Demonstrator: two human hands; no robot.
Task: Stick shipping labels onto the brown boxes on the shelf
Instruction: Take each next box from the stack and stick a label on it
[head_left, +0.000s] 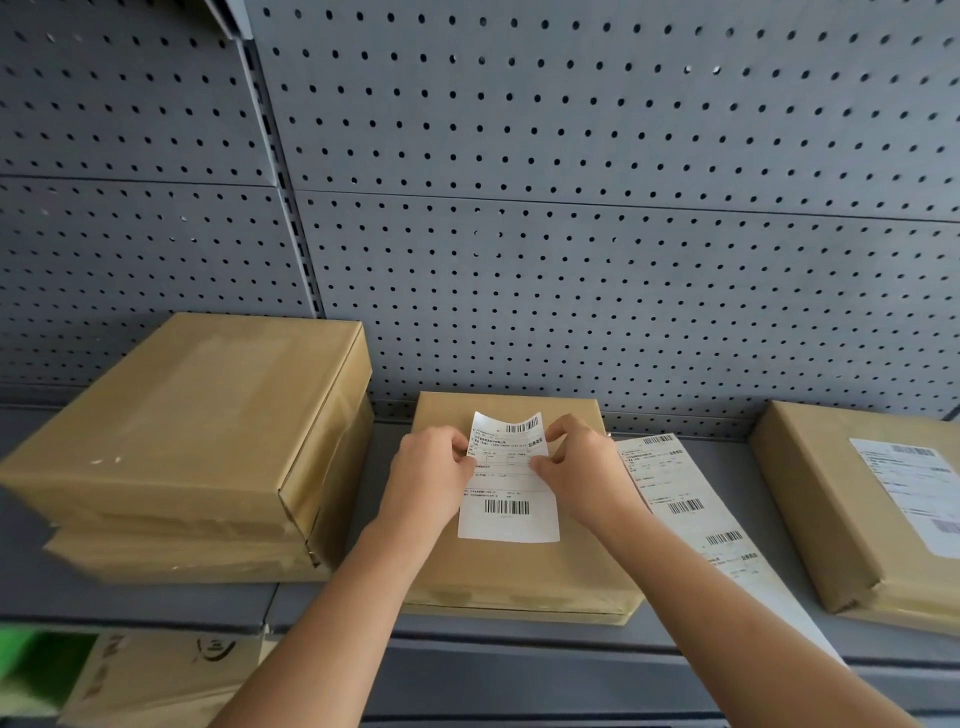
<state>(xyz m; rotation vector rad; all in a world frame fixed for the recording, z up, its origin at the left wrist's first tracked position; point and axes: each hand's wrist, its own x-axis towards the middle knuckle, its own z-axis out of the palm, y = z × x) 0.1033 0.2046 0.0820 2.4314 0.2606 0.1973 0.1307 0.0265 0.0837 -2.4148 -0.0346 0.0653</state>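
A white shipping label with barcodes lies over the top of the middle brown box on the grey shelf. Its upper end curls up off the box. My left hand pinches the label's left edge and my right hand pinches its right edge, both near the upper half. A strip of further labels lies on the shelf just right of this box. On the right stands a brown box bearing a stuck label. Two stacked brown boxes with bare tops sit at the left.
A grey pegboard wall rises directly behind the boxes. Below the shelf's front edge, at lower left, a cardboard box with handwriting and something green are visible.
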